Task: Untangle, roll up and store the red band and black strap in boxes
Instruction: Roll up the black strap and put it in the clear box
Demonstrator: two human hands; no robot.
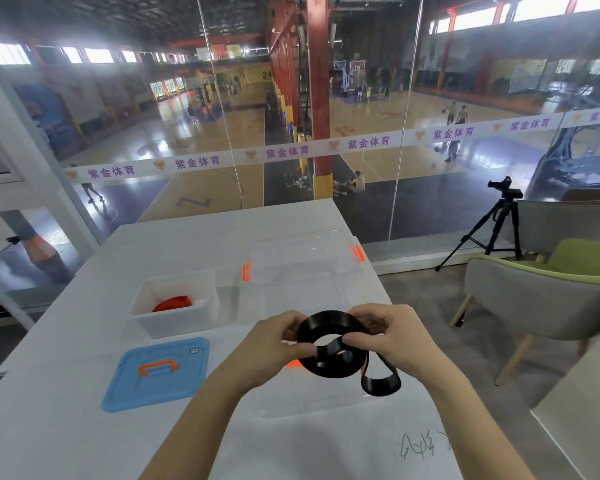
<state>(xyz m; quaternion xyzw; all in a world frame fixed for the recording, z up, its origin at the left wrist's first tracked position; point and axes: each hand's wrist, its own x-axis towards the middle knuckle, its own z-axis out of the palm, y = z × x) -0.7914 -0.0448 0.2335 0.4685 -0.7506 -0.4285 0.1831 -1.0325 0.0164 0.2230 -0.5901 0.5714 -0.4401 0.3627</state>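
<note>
A white table (84,427) fills the near scene. On it, right of centre, sits a clear box (305,271) with orange latches. To its left stands a small white box (174,317) holding the red band (172,303). Nearer, a blue lid (156,374) lies flat. Above the clear box, the left hand (274,344) and right hand (392,336) both pinch the coiled black strap (333,344), its loose end hanging down to the right.
</note>
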